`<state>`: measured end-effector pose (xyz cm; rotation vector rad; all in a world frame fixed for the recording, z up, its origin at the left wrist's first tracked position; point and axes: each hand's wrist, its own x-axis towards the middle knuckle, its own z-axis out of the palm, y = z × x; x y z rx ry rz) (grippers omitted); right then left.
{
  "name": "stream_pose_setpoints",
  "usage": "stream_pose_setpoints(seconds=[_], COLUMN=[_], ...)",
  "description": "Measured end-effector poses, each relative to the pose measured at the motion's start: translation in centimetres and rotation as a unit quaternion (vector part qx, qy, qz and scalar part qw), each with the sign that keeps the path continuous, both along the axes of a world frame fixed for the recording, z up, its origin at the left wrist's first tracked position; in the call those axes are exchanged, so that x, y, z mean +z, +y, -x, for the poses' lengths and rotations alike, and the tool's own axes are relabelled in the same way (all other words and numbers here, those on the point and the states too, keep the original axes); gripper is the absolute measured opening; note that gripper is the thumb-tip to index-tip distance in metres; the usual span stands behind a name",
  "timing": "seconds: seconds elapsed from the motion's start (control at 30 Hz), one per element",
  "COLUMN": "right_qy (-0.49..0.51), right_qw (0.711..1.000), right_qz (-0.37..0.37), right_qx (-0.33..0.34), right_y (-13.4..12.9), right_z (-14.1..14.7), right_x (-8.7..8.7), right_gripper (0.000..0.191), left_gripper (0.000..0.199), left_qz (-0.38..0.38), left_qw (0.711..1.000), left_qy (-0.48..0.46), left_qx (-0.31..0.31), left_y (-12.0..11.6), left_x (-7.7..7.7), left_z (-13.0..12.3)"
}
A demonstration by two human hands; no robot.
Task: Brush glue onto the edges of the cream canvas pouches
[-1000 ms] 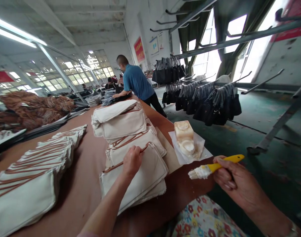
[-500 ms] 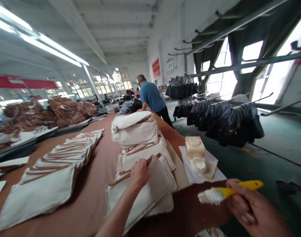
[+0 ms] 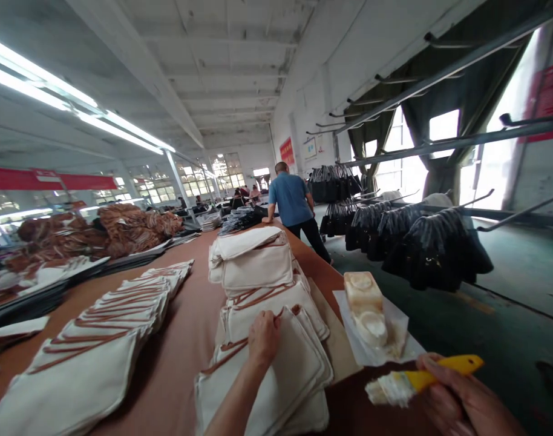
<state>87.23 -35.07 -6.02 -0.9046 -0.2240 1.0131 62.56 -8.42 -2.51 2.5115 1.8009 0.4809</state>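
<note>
My left hand (image 3: pixel 264 338) is closed on the brown-trimmed upper edge of a cream fabric pouch (image 3: pixel 247 396), the front one of an overlapping stack. Behind it, more cream pouches (image 3: pixel 258 266) lie piled up. My right hand (image 3: pixel 458 393) grips a paintbrush (image 3: pixel 422 381) by its yellow handle. Its bristles point left and are caked with a whitish paste. Just beyond the brush, a cream-coloured tub (image 3: pixel 365 306) with white paste at its near end lies on a white sheet (image 3: pixel 403 339).
On the left of the brown table (image 3: pixel 167 339) lies a fanned row of cream pouches (image 3: pixel 95 357). Brown bundles (image 3: pixel 135 227) are heaped farther back. A person in a blue shirt (image 3: pixel 291 197) leans at the far table edge. Black bags (image 3: pixel 435 248) hang from a rack at right.
The view has tilted up, so the table and hands sit lower in the picture. The person in blue has shifted and turned more away. My hands keep their holds.
</note>
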Motion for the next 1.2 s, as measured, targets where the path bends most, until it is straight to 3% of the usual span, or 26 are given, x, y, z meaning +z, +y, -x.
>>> stream_pose_setpoints(seconds=[0.1, 0.27, 0.37, 0.43, 0.53, 0.63, 0.73, 0.83, 0.9, 1.07, 1.2], right_qy=[-0.008, -0.060, -0.093, -0.120, -0.160, -0.220, -0.348, -0.430, -0.440, -0.497, -0.463], right_qw=[0.999, 0.993, 0.990, 0.986, 0.979, 0.967, 0.931, 0.898, 0.892, 0.863, 0.878], right_qz=[-0.044, -0.100, -0.107, -0.112, -0.124, -0.126, -0.107, -0.098, -0.097, -0.087, -0.087], right_qx=[-0.010, -0.003, -0.008, 0.002, 0.011, 0.033, 0.035, -0.007, -0.026, 0.003, -0.081], right_y=[0.5, 3.2, 5.2, 6.4, 8.0, 9.4, 10.3, 10.3, 9.7, 8.5, 9.1], right_z=[1.5, 1.6, 2.0, 2.5, 3.6, 4.4, 4.7, 4.6, 4.7, 4.8, 3.4], right_x=[2.3, 5.9, 7.2, 7.8, 8.0, 7.6, 7.2, 7.2, 7.4, 7.6, 7.5], right_gripper=[0.034, 0.030, 0.031, 0.030, 0.028, 0.026, 0.023, 0.021, 0.021, 0.022, 0.021], left_gripper=[0.021, 0.022, 0.038, 0.036, 0.031, 0.029, 0.027, 0.026, 0.025, 0.023, 0.020], left_qz=[-0.004, 0.029, 0.094, 0.157, 0.216, 0.229, 0.249, 0.250, 0.249, 0.230, 0.187], left_qw=[0.999, 0.991, 0.966, 0.944, 0.917, 0.910, 0.899, 0.892, 0.892, 0.890, 0.884], left_qy=[-0.029, -0.108, -0.205, -0.237, -0.265, -0.278, -0.286, -0.296, -0.301, -0.301, -0.318], left_qx=[-0.016, -0.069, -0.123, -0.170, -0.207, -0.205, -0.222, -0.232, -0.229, -0.254, -0.286], left_y=[-0.7, -2.1, -3.4, -4.4, -5.5, -6.6, -7.8, -8.6, -8.9, -9.3, -10.3], left_x=[0.2, 0.8, 1.3, 1.5, 1.5, 1.5, 1.9, 2.3, 2.3, 1.5, 1.1], left_z=[0.2, 0.5, 0.8, 1.0, 1.1, 1.1, 0.9, 0.8, 0.7, 0.6, 0.8])
